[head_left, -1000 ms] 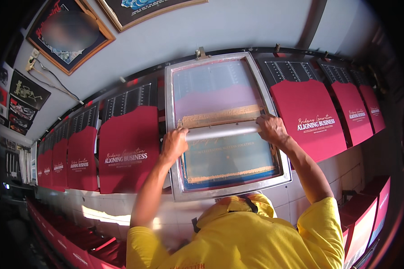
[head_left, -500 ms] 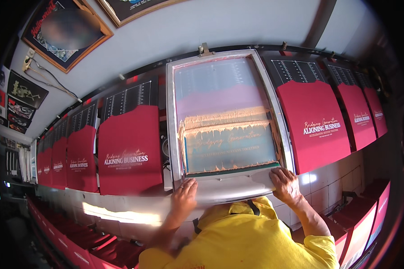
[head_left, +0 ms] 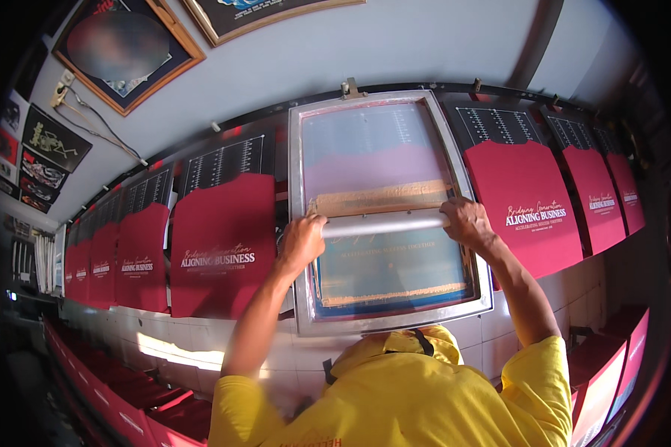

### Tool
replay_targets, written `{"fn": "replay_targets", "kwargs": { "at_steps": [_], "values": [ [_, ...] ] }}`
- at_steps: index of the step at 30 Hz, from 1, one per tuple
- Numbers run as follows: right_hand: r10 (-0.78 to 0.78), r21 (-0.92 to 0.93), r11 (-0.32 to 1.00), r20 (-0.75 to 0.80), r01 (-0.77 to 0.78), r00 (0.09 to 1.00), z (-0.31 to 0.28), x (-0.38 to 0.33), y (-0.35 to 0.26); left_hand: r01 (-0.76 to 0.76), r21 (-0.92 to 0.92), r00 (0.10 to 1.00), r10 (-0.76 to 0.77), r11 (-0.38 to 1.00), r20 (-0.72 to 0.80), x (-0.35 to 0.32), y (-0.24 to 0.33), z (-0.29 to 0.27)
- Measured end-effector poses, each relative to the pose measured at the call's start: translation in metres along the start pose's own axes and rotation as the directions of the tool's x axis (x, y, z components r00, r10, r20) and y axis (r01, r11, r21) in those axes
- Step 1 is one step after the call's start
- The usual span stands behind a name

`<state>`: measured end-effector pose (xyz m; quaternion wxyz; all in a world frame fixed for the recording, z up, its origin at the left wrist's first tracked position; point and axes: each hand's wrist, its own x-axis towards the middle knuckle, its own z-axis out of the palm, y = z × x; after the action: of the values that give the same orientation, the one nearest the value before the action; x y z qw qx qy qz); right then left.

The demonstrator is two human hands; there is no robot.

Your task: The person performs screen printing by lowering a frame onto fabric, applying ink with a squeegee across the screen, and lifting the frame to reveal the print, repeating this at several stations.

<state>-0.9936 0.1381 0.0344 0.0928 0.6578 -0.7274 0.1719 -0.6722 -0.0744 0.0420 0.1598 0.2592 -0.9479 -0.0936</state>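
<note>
A silver-handled squeegee (head_left: 384, 223) lies across the middle of a screen printing frame (head_left: 299, 179). Fingers wrapped round its left end, my left hand (head_left: 303, 237) grips it beside the frame's left bar. At the other end my right hand (head_left: 466, 222) is closed on it near the right bar. Beyond the squeegee, a band of orange-tan ink (head_left: 384, 197) crosses the mesh; a thinner ink strip (head_left: 395, 294) lies near the close end. Faint lettering shows in the blue-green mesh. Through its far part, a red shirt can be seen underneath. The squeegee's blade is hidden.
Printed red shirts on black boards stand in a row, one left (head_left: 220, 238) and one right (head_left: 525, 186) of the frame. A metal clamp (head_left: 352, 91) meets the frame's far edge. Behind me are more red shirts (head_left: 104, 372). Framed pictures (head_left: 123, 56) hang on the wall.
Both my hands have moved away from me with the squeegee, from the frame's near end to its middle. An ink strip now shows near the close end. The view has shifted slightly.
</note>
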Motion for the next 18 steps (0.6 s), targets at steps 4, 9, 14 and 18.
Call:
{"fn": "replay_targets", "kwargs": {
  "at_steps": [4, 9, 14, 18],
  "values": [
    [-0.007, 0.014, 1.000, -0.041, 0.008, 0.999, -0.015, -0.013, -0.013, 0.029, -0.032, 0.999, -0.030, 0.999, -0.013, -0.017, 0.011, -0.008],
    [-0.034, 0.005, 0.999, -0.064, 0.035, 0.997, -0.041, -0.097, -0.057, -0.061, -0.024, 0.989, 0.057, 0.998, -0.134, -0.108, 0.053, 0.003],
    [-0.066, 0.013, 0.998, -0.052, 0.067, 0.996, -0.031, -0.161, -0.083, -0.034, 0.026, 0.995, 0.036, 0.999, -0.091, -0.169, 0.084, 0.012],
    [-0.003, -0.001, 1.000, 0.112, 0.003, 0.994, -0.024, -0.178, -0.088, 0.001, 0.022, 1.000, -0.001, 1.000, 0.003, -0.188, 0.091, 0.021]
  ]
}}
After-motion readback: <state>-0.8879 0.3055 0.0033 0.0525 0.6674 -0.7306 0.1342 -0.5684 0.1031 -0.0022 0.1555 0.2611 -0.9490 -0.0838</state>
